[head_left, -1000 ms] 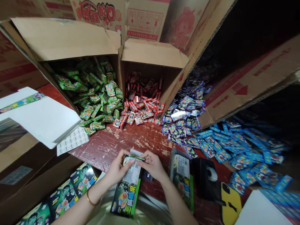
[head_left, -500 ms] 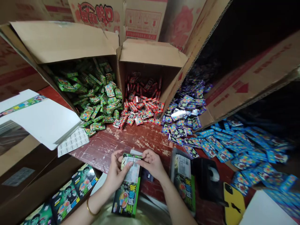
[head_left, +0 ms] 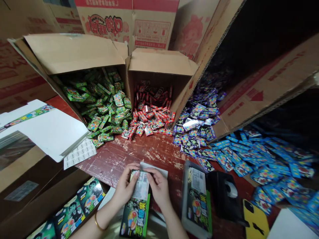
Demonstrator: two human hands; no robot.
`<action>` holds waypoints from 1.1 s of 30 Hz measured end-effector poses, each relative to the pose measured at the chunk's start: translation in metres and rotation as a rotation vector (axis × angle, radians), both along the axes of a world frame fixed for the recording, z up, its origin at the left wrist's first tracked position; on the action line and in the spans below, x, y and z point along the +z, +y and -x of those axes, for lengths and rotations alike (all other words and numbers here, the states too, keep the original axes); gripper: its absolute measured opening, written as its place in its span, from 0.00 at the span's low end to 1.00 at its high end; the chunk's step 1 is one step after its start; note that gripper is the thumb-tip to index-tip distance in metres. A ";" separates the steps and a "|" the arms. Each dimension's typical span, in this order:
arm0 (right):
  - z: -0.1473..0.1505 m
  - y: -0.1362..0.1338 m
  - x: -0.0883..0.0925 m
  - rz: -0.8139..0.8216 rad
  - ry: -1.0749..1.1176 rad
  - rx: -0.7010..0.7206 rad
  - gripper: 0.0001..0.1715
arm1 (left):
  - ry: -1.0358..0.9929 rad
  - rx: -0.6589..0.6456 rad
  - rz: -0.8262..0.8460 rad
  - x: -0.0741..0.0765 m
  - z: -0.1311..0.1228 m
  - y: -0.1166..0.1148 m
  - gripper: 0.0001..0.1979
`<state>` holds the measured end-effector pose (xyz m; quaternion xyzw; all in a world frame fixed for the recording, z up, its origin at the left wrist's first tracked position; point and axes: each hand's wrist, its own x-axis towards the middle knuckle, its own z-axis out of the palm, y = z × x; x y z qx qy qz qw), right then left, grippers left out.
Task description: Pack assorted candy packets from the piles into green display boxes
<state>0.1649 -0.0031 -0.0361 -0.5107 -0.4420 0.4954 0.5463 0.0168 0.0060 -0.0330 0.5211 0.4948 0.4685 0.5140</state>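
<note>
A black and green candy box with a pale label on its upper part is held upright between both hands at the bottom centre. My left hand, with a gold bangle on the wrist, grips its left side, thumb on the label. My right hand closes on its upper right edge, fingers curled over the top. A white sheet lies flat behind the hands. To the right, a similar box sits in a clear plastic tray.
Open cartons spill green packs, red packs, purple packs and blue packs onto the table. A black tape dispenser and yellow phone are at right. White card, a sticker sheet and boxes in a carton are at left.
The view has shifted slightly, so the surroundings sit lower. My right hand has moved in against the box's upper edge, and more of the white sheet shows behind the hands.
</note>
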 end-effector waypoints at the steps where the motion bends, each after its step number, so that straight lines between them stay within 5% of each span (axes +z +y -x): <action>1: 0.005 -0.001 -0.001 -0.009 -0.018 -0.027 0.13 | -0.021 0.034 -0.033 0.000 -0.001 0.000 0.10; 5: 0.015 0.000 -0.003 -0.044 -0.030 -0.087 0.09 | -0.041 0.079 -0.058 0.008 0.006 0.000 0.12; 9: 0.010 0.006 0.003 -0.037 -0.036 0.073 0.07 | 0.055 -0.056 -0.008 0.017 0.022 0.003 0.10; 16: -0.015 0.012 0.002 0.217 0.088 0.134 0.14 | -0.049 -0.078 0.216 0.014 0.014 0.006 0.15; 22: -0.020 -0.004 0.015 -0.029 -0.217 0.174 0.09 | 0.049 -0.034 0.076 0.027 0.006 -0.009 0.14; 27: -0.036 -0.006 0.014 -0.084 -0.535 0.074 0.20 | 0.199 0.222 0.056 0.029 0.057 0.042 0.21; 30: -0.043 -0.011 0.011 -0.113 -0.739 0.262 0.27 | 0.278 0.308 0.034 0.021 0.091 0.083 0.22; 33: -0.041 -0.019 0.005 -0.108 -0.877 0.369 0.31 | 0.363 0.342 -0.027 0.009 0.097 0.092 0.22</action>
